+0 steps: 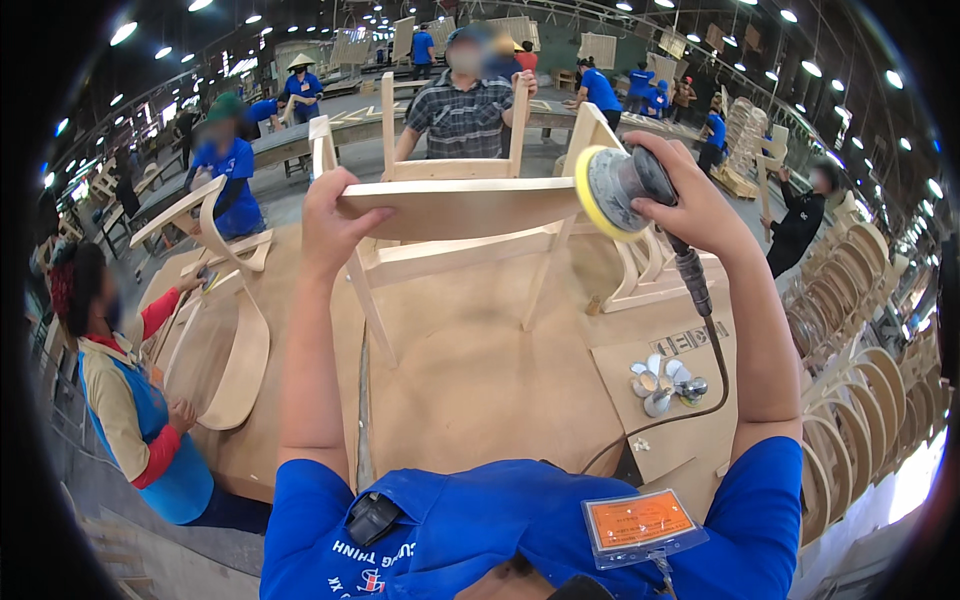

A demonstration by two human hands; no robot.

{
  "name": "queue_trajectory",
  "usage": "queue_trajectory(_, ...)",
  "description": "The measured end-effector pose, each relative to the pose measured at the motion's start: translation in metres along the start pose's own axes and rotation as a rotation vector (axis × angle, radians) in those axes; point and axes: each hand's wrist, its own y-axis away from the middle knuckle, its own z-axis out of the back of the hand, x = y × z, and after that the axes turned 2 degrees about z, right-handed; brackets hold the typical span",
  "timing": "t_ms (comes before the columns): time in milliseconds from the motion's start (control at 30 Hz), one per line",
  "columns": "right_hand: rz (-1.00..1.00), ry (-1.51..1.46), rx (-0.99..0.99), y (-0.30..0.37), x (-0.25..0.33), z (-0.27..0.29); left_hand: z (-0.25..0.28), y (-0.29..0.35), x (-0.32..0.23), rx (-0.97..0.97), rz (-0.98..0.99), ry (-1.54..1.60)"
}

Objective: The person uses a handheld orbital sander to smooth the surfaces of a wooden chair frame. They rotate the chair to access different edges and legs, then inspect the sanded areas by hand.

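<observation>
A pale wooden chair frame [452, 262] stands on the work table in front of me, its curved back rail [480, 208] raised at chest height. My left hand [338, 218] is closed round the left end of that rail, with the thumb on the near face. At the rail's right end, my right hand [690, 190] grips a round power sander [628, 188] from above. Its yellow-edged pad faces left, against or very close to the rail's end; which one I cannot tell. A hose [716, 345] runs from the sander down toward me.
Brown sheeting covers the table [480, 400]. Several small metal cups [658, 385] sit at its right. A co-worker [130, 390] handles curved chair parts [240, 360] at left; another person [460, 110] stands opposite behind a chair frame. Curved wooden parts [850, 270] are stacked at right.
</observation>
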Motion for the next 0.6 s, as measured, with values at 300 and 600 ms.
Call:
queue_trajectory(300,-0.1,-0.26,0.101,0.011,-0.127,0.024,-0.005,0.001,0.006,-0.026,0.002,-0.028)
queue_trajectory(600,-0.435,-0.13,-0.105,0.096,-0.244,-0.08,-0.003,-0.01,0.035,0.082,0.103,0.014)
